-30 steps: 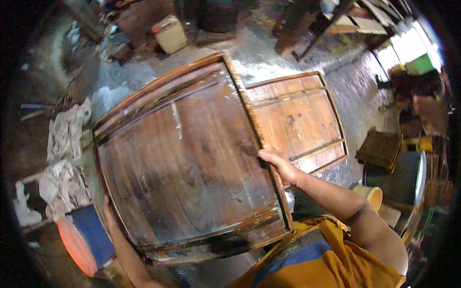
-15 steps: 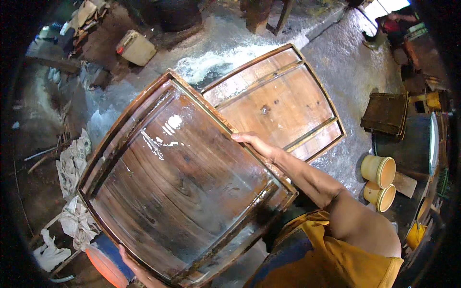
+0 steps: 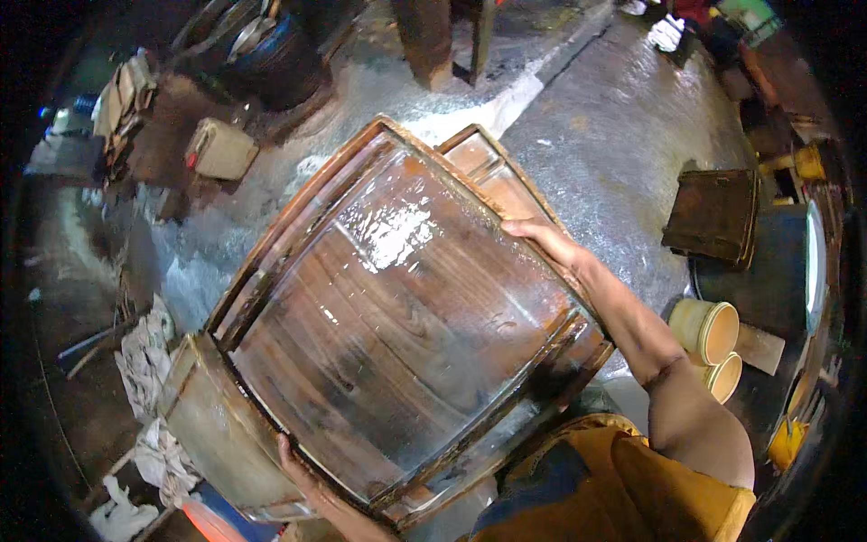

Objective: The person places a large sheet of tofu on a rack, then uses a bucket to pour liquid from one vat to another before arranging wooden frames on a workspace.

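Note:
A large wooden tray (image 3: pixel 388 361) with a raised rim and a wet, shiny face is held tilted before me. My right hand (image 3: pixel 546 242) grips its upper right rim, thumb on top and fingers hidden behind. At the lower left rim, my left hand (image 3: pixel 302 474) has hold of it, most of its fingers out of sight underneath. A second wooden tray (image 3: pixel 519 194), lighter in colour, shows partly past the upper right edge. Below the left edge, a greyish tray-like panel (image 3: pixel 217 434) is partly covered by the held tray.
Two yellowish buckets (image 3: pixel 704 330) lie on their sides at right, near stacked dark boards (image 3: pixel 713 217) and a big round tub (image 3: pixel 768 271). A beige jerrycan (image 3: pixel 221 149) is at upper left. Whitish sacks (image 3: pixel 144 361) lie at left. The concrete floor (image 3: pixel 623 135) is wet.
The held tray has shifted right in the view, with both hands still on its rim. It now covers more of the lighter tray, and the greyish panel has come into sight at left.

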Demonstrator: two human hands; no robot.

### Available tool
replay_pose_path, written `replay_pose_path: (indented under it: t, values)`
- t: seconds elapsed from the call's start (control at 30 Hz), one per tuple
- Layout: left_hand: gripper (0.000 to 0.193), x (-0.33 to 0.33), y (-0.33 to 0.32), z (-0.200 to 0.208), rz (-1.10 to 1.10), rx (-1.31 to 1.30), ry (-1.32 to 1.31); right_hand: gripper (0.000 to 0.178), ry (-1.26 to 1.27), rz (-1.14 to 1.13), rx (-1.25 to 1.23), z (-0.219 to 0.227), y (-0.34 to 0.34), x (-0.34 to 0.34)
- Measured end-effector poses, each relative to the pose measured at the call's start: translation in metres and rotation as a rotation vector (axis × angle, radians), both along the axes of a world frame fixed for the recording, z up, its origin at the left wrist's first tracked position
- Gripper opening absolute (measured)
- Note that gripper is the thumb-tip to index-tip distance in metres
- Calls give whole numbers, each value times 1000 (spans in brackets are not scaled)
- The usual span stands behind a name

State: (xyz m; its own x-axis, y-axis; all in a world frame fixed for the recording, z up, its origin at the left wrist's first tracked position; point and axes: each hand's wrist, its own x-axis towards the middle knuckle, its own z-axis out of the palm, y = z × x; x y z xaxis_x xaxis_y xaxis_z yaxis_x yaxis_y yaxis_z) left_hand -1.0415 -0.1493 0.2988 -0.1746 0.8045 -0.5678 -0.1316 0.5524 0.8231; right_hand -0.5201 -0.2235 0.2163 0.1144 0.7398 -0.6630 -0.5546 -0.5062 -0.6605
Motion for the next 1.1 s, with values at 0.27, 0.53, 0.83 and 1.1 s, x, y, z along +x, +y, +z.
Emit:
replay_pose_path:
  t: [0.27,0.53,0.83,1.1]
  values:
    - [41,93,45,-119,-185,-94,-127,59,-110,-113,-177,-47,-36,87]
    - [50,97,36,-196,-123,-144,-157,61,-256,-79,-156,-112,-46,101]
    - [23,-5,38,-140,-141,169,1132,51,-1105,317,-195,-8,-36,105]
    - [49,30,-101,-168,-709,-285,517,68,-534,453,-303,-91,-200,80]
